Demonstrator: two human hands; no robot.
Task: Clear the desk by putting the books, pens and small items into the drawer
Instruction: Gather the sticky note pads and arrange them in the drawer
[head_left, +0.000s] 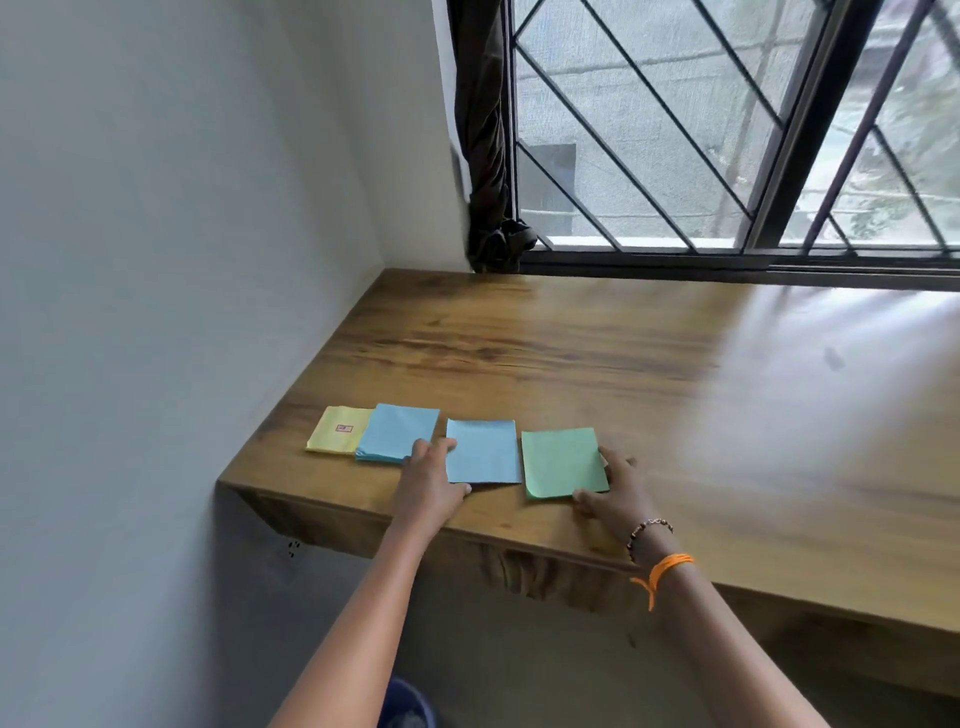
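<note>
two hands on the paper pads

four small paper pads are lying in a row near the front left edge of the brown wooden desk (597, 364). from left to right they are a flat yellow square pad with a small red mark (335, 430), a thick light blue square pad (397, 430), a thin blue square pad (482, 451) and a green square pad with a curled corner (562, 461).

the thick light blue pad is lying partly over the yellow pad. the thin blue pad and the green pad are lying just beside each other.

the left hand (428, 483) is sitting between the two blue pads. its fingers are touching the right side of the thick light blue pad, and its thumb is touching the near left corner of the thin blue pad. i cannot tell if it is pinching either one.

the right hand (618, 493) is pinching the right side of the green pad, with the thumb at the near corner and the fingers behind the far edge. its wrist is wearing an orange thread band (665, 569) and a beaded bracelet (647, 532).

a window with dark slanted bars (727, 130) is standing behind the desk, and a dark curtain (485, 135) is hanging at its left side. a white wall (182, 234) is standing to the left.
</note>
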